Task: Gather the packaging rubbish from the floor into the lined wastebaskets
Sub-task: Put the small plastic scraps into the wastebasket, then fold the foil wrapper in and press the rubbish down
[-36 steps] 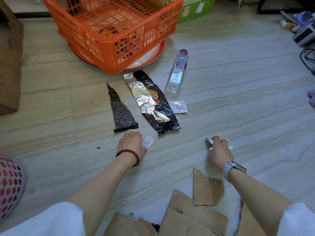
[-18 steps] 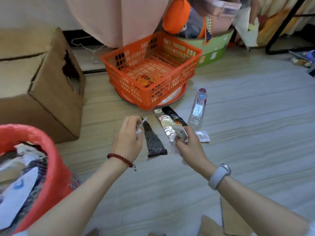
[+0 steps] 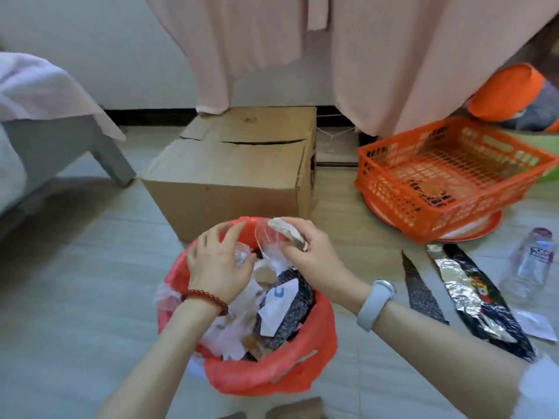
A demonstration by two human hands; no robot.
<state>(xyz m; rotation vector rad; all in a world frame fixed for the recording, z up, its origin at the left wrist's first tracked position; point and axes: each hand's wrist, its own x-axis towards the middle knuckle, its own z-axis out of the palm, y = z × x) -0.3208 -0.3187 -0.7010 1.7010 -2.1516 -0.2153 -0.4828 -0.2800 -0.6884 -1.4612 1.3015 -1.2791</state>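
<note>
Clear wrapper (image 3: 273,237) being pinched by right hand (image 3: 314,261) over red-lined wastebasket (image 3: 266,376); left hand (image 3: 216,267) spread, empty. Bin being overfilled; light scrap risking sliding off heap.

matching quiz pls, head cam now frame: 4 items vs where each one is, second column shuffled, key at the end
Things
1. clear plastic wrapper
2. water bottle
3. orange basket
4. cardboard box

Places
A. lying on the floor at the far right
B. pinched in the right hand over the red-lined wastebasket
C. behind the wastebasket, near the wall
D. sitting on a round orange tray

Pairs: 1-B, 2-A, 3-D, 4-C
</note>
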